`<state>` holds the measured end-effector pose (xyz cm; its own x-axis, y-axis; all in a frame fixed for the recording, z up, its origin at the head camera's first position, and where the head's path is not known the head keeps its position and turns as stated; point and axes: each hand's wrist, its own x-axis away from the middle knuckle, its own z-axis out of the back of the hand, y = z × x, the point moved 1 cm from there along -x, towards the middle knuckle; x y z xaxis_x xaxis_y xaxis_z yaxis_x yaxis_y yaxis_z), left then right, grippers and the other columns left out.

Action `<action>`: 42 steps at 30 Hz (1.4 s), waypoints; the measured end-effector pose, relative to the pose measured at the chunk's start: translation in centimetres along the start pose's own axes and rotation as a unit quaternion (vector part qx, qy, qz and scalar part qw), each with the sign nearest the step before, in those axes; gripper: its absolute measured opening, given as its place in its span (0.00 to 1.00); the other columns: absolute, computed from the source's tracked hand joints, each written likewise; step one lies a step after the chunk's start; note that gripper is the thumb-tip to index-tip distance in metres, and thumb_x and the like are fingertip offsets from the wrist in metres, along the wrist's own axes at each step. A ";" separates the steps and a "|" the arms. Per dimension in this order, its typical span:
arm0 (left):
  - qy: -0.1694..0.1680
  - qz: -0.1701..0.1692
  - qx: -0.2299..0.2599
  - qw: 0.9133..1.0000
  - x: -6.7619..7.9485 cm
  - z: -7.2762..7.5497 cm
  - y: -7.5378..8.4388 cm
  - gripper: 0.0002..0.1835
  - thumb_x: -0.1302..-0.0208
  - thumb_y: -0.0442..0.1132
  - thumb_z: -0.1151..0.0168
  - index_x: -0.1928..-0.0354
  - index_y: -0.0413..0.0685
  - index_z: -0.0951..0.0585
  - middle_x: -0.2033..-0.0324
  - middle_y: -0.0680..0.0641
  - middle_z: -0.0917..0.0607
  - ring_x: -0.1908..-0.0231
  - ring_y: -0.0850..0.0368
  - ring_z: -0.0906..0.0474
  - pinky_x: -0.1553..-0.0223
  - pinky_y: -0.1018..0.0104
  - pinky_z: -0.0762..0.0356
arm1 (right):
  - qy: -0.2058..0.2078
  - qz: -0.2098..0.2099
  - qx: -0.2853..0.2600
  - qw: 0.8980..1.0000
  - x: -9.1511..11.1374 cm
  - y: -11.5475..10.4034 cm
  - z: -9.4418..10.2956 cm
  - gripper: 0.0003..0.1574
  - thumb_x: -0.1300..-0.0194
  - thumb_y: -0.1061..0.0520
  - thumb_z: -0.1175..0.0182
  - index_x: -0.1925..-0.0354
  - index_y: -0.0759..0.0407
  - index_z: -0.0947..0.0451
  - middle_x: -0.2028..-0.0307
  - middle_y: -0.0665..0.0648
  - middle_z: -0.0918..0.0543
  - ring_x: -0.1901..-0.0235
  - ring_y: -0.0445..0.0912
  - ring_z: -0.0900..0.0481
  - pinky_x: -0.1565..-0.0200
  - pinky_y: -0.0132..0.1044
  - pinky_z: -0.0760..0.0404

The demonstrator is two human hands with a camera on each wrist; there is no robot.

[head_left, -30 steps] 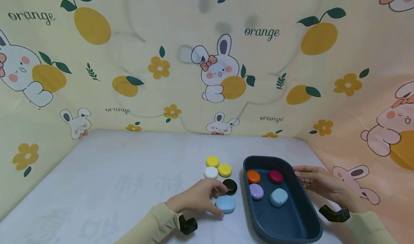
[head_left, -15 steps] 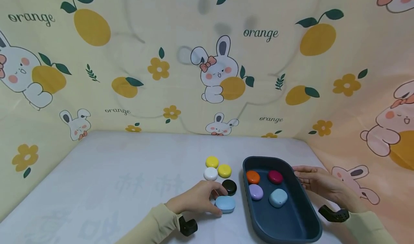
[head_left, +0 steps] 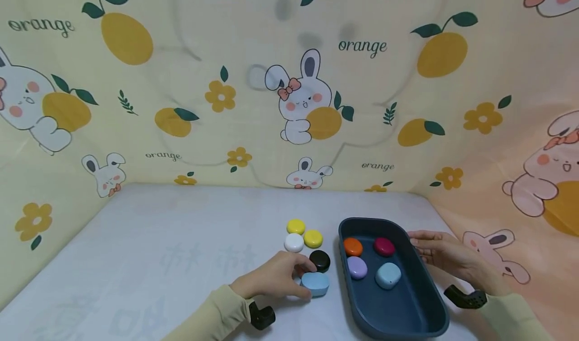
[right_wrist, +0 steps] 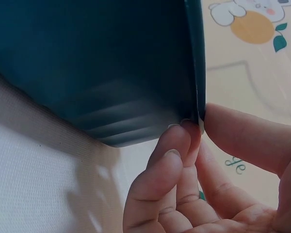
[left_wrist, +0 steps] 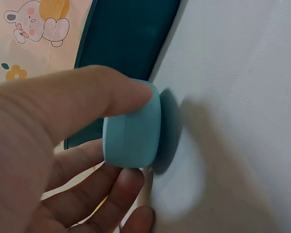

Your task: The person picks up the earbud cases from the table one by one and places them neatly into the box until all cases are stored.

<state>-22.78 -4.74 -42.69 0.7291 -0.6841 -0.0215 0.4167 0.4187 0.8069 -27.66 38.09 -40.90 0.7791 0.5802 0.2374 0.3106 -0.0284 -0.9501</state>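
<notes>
My left hand [head_left: 280, 276] pinches a light blue rounded block [head_left: 315, 283] between thumb and fingers, left of the tray. In the left wrist view the thumb lies over the block [left_wrist: 133, 133], and a second blue rounded piece [left_wrist: 169, 133] shows right beside it on the white-cloth side. With thumb and fingertips, my right hand [head_left: 454, 260] grips the right rim of a dark blue tray [head_left: 422, 286]; the right wrist view shows the tray wall [right_wrist: 136, 63] at the fingertips. Inside the tray lie orange [head_left: 353, 247], crimson [head_left: 384, 246], lilac [head_left: 357, 267] and light blue [head_left: 388, 275] pieces.
Just beyond my left hand, a black round piece [head_left: 319, 260], a white one [head_left: 294, 242] and two yellow ones [head_left: 296, 226] lie on the white-covered table [head_left: 181, 260]. A printed cloth [head_left: 203, 80] with rabbits and oranges hangs behind and along the sides.
Both hands keep their places and holds. The whole head view shifts very slightly; the pieces and the tray show no clear movement of their own.
</notes>
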 end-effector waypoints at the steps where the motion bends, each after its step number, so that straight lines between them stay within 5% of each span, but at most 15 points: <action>1: 0.002 0.001 -0.001 1.000 0.0 0.0 0.0 0.22 0.49 0.37 0.22 0.51 0.45 0.17 0.61 0.62 0.18 0.62 0.68 0.23 0.58 0.71 0.23 | -0.001 0.002 0.000 1.000 0.0 0.0 0.0 0.23 0.21 0.64 0.59 0.44 0.53 0.18 0.51 0.53 0.15 0.55 0.46 0.19 0.49 0.39 0.22; 12: 0.022 0.002 -0.001 1.000 0.0 0.1 0.0 0.22 0.50 0.37 0.23 0.51 0.43 0.17 0.63 0.60 0.18 0.63 0.67 0.23 0.58 0.71 0.23 | 0.009 0.004 0.006 1.000 0.2 0.0 -0.1 0.22 0.22 0.64 0.57 0.45 0.53 0.19 0.52 0.53 0.15 0.56 0.47 0.19 0.50 0.39 0.22; 26: 0.113 0.014 0.003 0.993 0.1 0.8 0.5 0.20 0.51 0.38 0.23 0.55 0.42 0.17 0.65 0.58 0.17 0.65 0.64 0.22 0.60 0.67 0.21 | 0.002 0.004 -0.001 1.000 0.0 0.2 -0.1 0.24 0.21 0.65 0.60 0.45 0.53 0.18 0.52 0.53 0.15 0.56 0.46 0.18 0.50 0.39 0.22; 35: 0.160 -0.012 0.003 0.987 0.1 1.0 2.7 0.20 0.49 0.39 0.23 0.53 0.44 0.16 0.63 0.60 0.17 0.62 0.65 0.22 0.60 0.65 0.21 | 0.006 0.005 -0.014 1.000 0.0 0.1 -0.2 0.24 0.21 0.65 0.60 0.45 0.54 0.18 0.52 0.54 0.15 0.55 0.46 0.18 0.50 0.39 0.22; 42: 0.172 -0.051 0.049 0.983 -0.4 0.0 5.4 0.22 0.47 0.39 0.23 0.50 0.42 0.17 0.61 0.58 0.16 0.62 0.65 0.22 0.60 0.61 0.19 | 0.003 0.010 -0.008 1.000 0.1 0.0 -0.3 0.24 0.21 0.65 0.60 0.45 0.54 0.18 0.52 0.54 0.15 0.55 0.46 0.18 0.50 0.39 0.22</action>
<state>-20.84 -2.16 -38.36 0.8336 -0.4702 -0.2899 0.4555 0.2882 0.8423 -27.49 37.92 -40.81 0.7886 0.5743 0.2199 0.3040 -0.0533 -0.9512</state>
